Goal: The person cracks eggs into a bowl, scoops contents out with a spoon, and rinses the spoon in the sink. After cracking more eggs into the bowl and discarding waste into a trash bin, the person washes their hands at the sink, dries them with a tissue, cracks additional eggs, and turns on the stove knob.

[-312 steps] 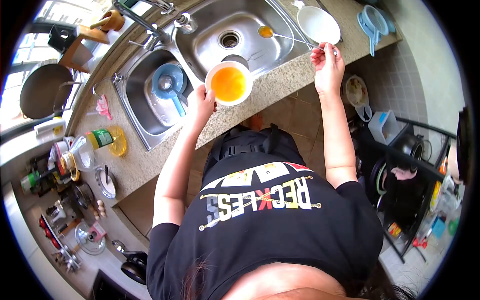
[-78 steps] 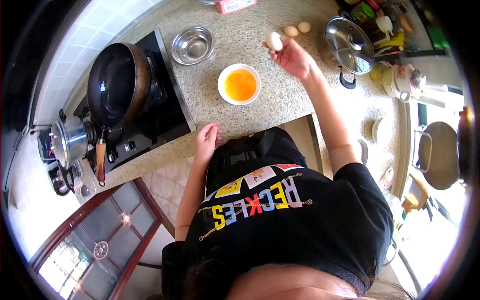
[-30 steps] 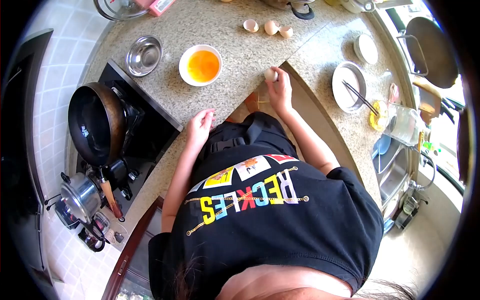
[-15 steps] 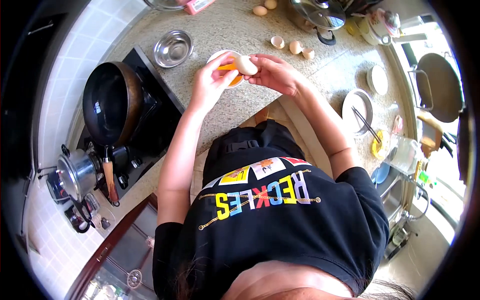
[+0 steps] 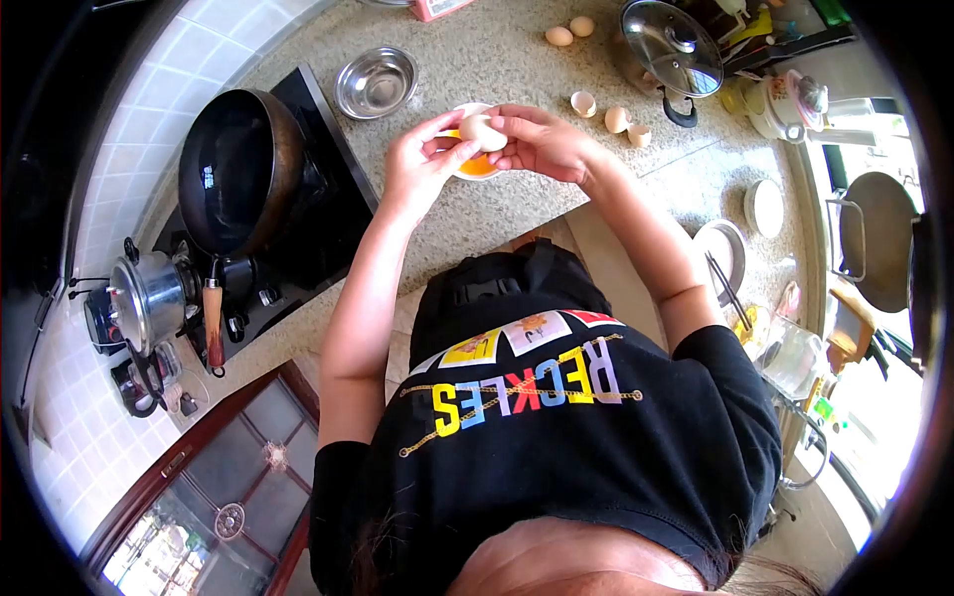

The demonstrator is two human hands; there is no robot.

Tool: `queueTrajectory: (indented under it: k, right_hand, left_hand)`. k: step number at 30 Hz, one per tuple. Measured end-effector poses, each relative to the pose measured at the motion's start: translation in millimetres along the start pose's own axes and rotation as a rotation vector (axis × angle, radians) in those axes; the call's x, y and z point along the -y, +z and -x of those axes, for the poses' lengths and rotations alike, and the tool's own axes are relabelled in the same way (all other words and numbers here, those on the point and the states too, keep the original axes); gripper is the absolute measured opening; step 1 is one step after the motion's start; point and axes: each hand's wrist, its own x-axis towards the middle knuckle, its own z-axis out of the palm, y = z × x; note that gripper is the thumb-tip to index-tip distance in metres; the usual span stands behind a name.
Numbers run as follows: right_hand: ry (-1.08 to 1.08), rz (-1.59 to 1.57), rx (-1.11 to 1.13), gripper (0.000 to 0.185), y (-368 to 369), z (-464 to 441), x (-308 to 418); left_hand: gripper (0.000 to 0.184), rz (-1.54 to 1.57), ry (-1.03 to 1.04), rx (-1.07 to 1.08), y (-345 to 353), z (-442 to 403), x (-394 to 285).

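A pale egg [image 5: 484, 132] is held over a small white bowl [image 5: 475, 107] with orange yolk [image 5: 479, 167] in it. My left hand [image 5: 422, 164] has its thumb and fingers closed on the egg's left side. My right hand [image 5: 542, 146] grips it from the right with bent fingers. Whether the shell is cracked underneath is hidden by the fingers. Both hands partly cover the bowl. Opened eggshells [image 5: 583, 103] lie on the counter beyond my right hand, beside more shell pieces [image 5: 628, 124].
A steel bowl [image 5: 376, 83] stands left of the hands, near a wok [image 5: 241, 174] on the black stove [image 5: 333, 149]. Two eggs [image 5: 569, 32] and a glass-lidded pot [image 5: 672, 50] are at the back. To the right are a white dish [image 5: 764, 209] and a bowl with chopsticks [image 5: 720, 248].
The view has shifted, so the counter items appear farther right. Both hands stay at the egg above the bowl, and the egg's tilt looks slightly different.
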Motion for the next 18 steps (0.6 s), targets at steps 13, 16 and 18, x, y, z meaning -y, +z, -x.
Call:
queueTrajectory:
  k: [13, 16, 18]
  right_hand:
    - [-0.442, 0.94, -1.104, 0.04, -81.1, 109.5, -133.0]
    - [-0.566, 1.177, -1.193, 0.042, -74.1, 110.2, -141.3]
    - [-0.62, 1.197, -1.216, 0.043, -73.3, 108.3, -150.1]
  left_hand:
    - [0.027, -0.083, -0.384, 0.101, 4.1, 64.5, 57.2]
    - [0.027, -0.102, -0.372, 0.157, 10.1, 65.3, 62.3]
    - [0.027, -0.106, -0.362, 0.172, 14.3, 65.3, 62.9]
